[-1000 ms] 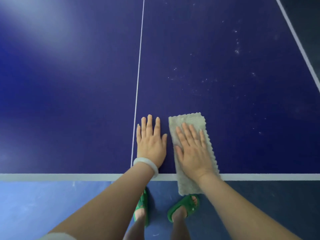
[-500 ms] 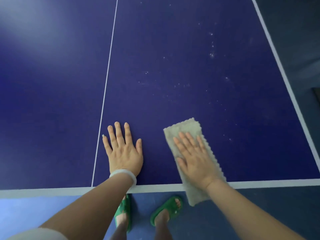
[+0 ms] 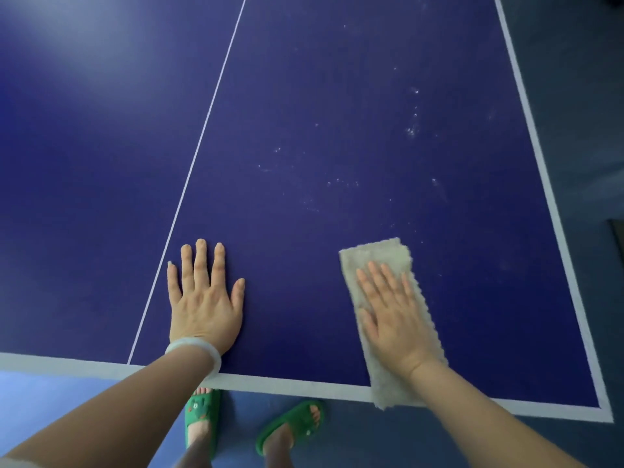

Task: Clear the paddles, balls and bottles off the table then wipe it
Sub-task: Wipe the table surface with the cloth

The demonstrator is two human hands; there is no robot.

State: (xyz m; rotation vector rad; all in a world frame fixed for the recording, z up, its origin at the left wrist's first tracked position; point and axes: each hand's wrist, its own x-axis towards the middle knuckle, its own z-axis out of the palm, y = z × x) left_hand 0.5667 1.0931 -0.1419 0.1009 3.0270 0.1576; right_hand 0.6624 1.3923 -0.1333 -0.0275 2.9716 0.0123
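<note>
Head view: left hand (image 3: 202,305) spread flat on the table (image 3: 304,96), right hand (image 3: 395,319) flat, pressing the cloth (image 3: 374,255); I'd push it far-right over those white specks (image 3: 412,130).

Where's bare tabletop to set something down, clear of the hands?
Bare: left of the centre line; the gap between left hand and cloth; everything beyond both hands out to the right sideline, though white specks lie there. Crowded: the near edge under the right hand and cloth.
</note>
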